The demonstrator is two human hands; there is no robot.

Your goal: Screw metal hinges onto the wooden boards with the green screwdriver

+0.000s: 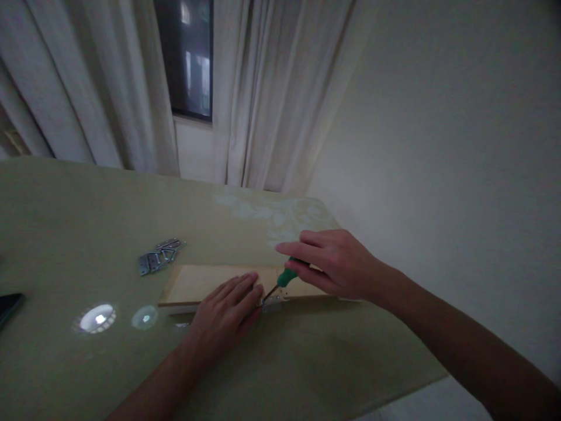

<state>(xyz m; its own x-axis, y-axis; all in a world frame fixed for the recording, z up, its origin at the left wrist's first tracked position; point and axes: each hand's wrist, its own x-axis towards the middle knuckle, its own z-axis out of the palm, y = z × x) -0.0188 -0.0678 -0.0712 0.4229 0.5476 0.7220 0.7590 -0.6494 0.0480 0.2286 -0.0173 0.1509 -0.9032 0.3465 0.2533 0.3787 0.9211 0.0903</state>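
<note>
A pale wooden board lies lengthwise on the table. My left hand rests over its front edge, fingers on top and thumb low at the front, holding it. In my right hand is a screwdriver with a green handle, closed in the fingers while the index finger points forward. The shaft slants down to the left, its tip by the left fingertips at a small metal hinge on the board's front edge. Whether a screw sits under the tip is too small to tell.
Several metal hinges lie in a loose pile behind the board's left end. A dark flat object is at the table's left edge. Light reflects off the glossy green table cover. Curtains, a window and a wall stand behind and right.
</note>
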